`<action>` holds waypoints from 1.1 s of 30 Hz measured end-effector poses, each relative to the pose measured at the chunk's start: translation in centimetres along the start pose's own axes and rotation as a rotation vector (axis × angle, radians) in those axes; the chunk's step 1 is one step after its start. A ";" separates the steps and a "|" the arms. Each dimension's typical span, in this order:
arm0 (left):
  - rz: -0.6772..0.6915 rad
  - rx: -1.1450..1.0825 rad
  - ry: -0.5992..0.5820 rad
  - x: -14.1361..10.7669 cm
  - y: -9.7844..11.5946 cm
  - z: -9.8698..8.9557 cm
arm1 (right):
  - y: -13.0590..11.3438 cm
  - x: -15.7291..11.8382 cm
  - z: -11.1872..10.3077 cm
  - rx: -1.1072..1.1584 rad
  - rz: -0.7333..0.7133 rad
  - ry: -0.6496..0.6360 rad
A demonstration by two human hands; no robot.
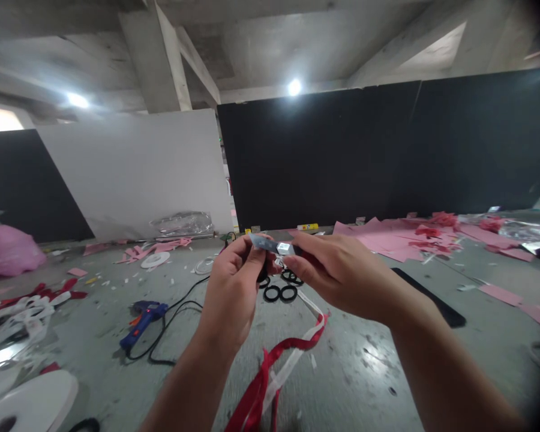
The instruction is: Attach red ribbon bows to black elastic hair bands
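In the middle of the head view, my right hand [328, 264] is closed on a utility knife [285, 248], its grey blade [263, 242] pointing left. The blade lies over the fingers of my left hand [236, 273], which is closed in a pinch on something small and dark, mostly hidden by the fingers. Just below the hands, several black rings [288, 293] lie on the table. A red ribbon [292, 344] and a white ribbon [288, 367] run from under the hands toward the front edge.
A blue glue gun [144, 323] with its cord lies left on the table [346, 384]. A black flat object [427, 295] and pink sheets [387, 237] are at the right. Ribbon scraps and a white spool [40, 399] lie far left.
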State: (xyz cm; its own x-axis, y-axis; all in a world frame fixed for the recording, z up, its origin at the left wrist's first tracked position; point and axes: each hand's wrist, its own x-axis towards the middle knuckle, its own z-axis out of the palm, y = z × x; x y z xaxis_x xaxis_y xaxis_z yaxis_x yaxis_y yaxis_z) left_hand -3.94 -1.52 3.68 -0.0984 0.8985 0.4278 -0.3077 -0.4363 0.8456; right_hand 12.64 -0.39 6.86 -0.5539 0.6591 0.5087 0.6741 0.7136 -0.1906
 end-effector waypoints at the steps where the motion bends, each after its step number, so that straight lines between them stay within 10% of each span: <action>1: 0.000 0.003 -0.003 0.0 -0.1 0.0 | 0.1 0.0 0.0 0.007 0.005 0.004; 33: 0.039 -0.103 0.014 -0.2 -0.6 0.3 | -0.3 0.3 0.4 0.014 0.054 -0.033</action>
State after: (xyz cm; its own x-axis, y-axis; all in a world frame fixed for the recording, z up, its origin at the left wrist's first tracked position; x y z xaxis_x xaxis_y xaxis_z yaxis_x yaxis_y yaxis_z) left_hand -3.45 -1.44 3.14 -0.1255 0.8817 0.4547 -0.3989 -0.4645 0.7906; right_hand 12.06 -0.34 6.71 -0.5327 0.7039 0.4698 0.6967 0.6799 -0.2287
